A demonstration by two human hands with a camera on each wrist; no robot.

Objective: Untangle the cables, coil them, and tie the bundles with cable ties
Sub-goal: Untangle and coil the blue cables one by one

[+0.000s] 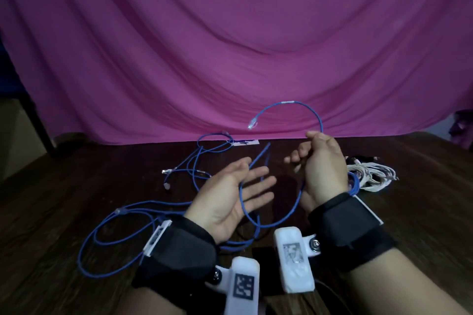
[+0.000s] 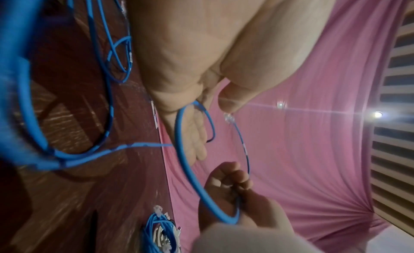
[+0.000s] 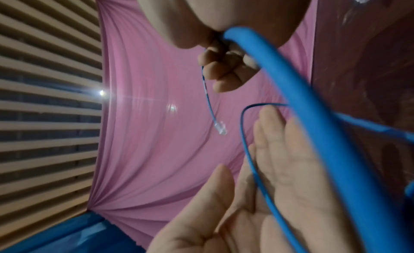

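A blue network cable (image 1: 299, 202) hangs in a loop between my hands above the dark wooden table (image 1: 76, 186). My right hand (image 1: 309, 146) pinches it with curled fingers; from the pinch its free end arcs up and left to a clear plug (image 1: 253, 124). My left hand (image 1: 245, 186) lies open, palm up, and the cable runs across the palm without being gripped. The right wrist view shows the curled fingers (image 3: 224, 71) on the cable, the plug (image 3: 220, 128) dangling, and the flat left hand (image 3: 280, 168). More blue cable (image 1: 115, 233) lies looped on the table at left.
Further tangled blue cable with clear plugs (image 1: 199, 161) lies toward the far edge, near a small white packet (image 1: 243, 143). A white cable bundle (image 1: 371, 174) and a blue coil (image 1: 354, 184) sit right of my right wrist. A pink cloth (image 1: 230, 46) hangs behind the table.
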